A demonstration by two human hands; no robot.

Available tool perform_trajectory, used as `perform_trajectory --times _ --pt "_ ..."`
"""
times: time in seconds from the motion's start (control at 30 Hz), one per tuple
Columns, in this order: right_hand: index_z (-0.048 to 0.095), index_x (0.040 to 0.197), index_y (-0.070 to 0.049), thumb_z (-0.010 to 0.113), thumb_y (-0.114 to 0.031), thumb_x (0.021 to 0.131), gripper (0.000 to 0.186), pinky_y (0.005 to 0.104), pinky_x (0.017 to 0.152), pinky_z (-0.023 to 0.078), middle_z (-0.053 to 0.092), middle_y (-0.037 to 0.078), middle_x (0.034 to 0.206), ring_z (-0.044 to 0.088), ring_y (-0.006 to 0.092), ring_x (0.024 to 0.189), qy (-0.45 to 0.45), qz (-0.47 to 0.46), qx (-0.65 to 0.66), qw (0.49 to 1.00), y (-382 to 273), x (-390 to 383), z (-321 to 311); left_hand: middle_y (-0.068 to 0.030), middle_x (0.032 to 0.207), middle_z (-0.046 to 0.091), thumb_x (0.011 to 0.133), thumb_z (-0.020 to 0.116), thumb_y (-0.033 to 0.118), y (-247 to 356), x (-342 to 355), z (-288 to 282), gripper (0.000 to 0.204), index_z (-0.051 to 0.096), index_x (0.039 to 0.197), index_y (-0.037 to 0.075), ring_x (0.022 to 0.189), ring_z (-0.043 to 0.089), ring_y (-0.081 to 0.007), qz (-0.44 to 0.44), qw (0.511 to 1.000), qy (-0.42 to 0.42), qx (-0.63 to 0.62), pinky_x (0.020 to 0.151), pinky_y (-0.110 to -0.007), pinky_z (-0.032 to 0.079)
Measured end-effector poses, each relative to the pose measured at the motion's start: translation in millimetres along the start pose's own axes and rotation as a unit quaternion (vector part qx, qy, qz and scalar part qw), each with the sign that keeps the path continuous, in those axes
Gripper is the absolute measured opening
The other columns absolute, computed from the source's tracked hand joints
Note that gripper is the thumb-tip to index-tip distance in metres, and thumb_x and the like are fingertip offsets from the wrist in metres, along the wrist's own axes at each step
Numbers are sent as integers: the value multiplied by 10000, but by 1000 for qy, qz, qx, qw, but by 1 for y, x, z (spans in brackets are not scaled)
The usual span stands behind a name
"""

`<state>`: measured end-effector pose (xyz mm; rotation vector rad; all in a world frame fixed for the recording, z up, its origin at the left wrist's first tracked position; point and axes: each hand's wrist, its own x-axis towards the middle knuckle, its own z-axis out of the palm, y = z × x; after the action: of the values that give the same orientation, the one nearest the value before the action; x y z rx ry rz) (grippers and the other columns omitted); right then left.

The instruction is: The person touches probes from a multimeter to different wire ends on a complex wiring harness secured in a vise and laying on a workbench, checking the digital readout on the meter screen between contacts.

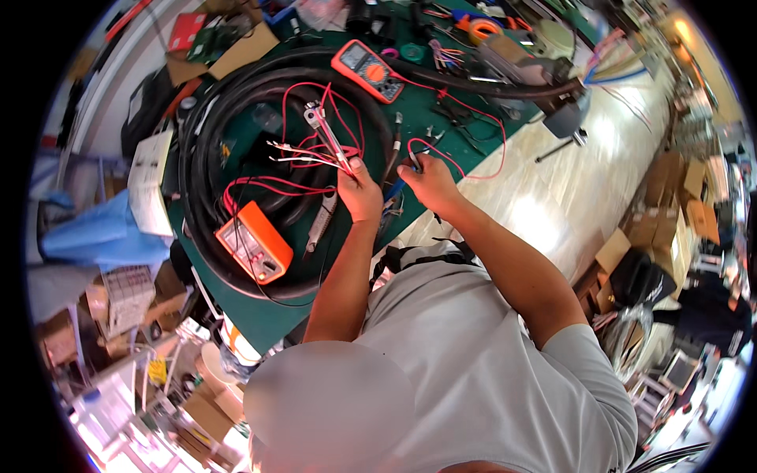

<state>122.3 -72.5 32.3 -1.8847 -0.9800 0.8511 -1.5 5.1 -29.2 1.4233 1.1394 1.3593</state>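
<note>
My left hand (359, 189) is closed around a bundle of thin wires, and several white stripped ends (303, 154) fan out to its left. A long piece with a metal cable lug (314, 115) at its tip rises from the same grip. My right hand (430, 181), close beside it, pinches a slim dark and blue thing whose kind I cannot make out. A red test lead (482, 175) loops up to those fingers from the orange multimeter (367, 71). Red leads also run from a second orange meter (254, 243) toward my left hand.
Thick black cable (189, 158) lies coiled on the green table (288, 325), around a grey-handled knife (322, 223). Tools, tape and an open cardboard box (246, 51) crowd the far side. Cartons (658, 185) line the right beyond a pale floor (544, 189).
</note>
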Motion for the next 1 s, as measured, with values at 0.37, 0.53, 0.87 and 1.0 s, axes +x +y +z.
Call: perform_trajectory --times 0.37,0.53,0.87,1.0 --pt "591 818 -6 670 -249 847 258 254 363 315 517 17 572 443 80 401 -191 69 248 947 -53 32 0 -8 643 488 1014 385 428 18 -10 9 471 539 893 0 591 429 -83 -64 994 -62 -64 522 -269 355" --pt "577 797 12 689 -177 794 220 319 503 452 581 77 606 576 174 535 -30 -14 143 989 -43 48 14 -1 613 501 1004 317 513 31 -6 3 576 564 867 11 522 450 -76 -144 982 -94 -82 464 -243 353" --pt "621 831 6 642 -183 814 191 329 480 443 596 92 597 573 179 504 -8 -67 118 991 -20 61 28 -9 628 544 1003 374 472 23 -1 6 513 573 1004 -1 532 478 -73 -105 985 -128 -43 476 -241 377" --pt "612 872 -24 619 -152 860 129 260 388 332 506 -1 582 430 78 431 -109 91 257 956 -42 45 11 -17 649 564 1013 368 448 26 -3 0 499 577 983 -5 543 491 -76 -158 972 -152 -83 487 -241 388"
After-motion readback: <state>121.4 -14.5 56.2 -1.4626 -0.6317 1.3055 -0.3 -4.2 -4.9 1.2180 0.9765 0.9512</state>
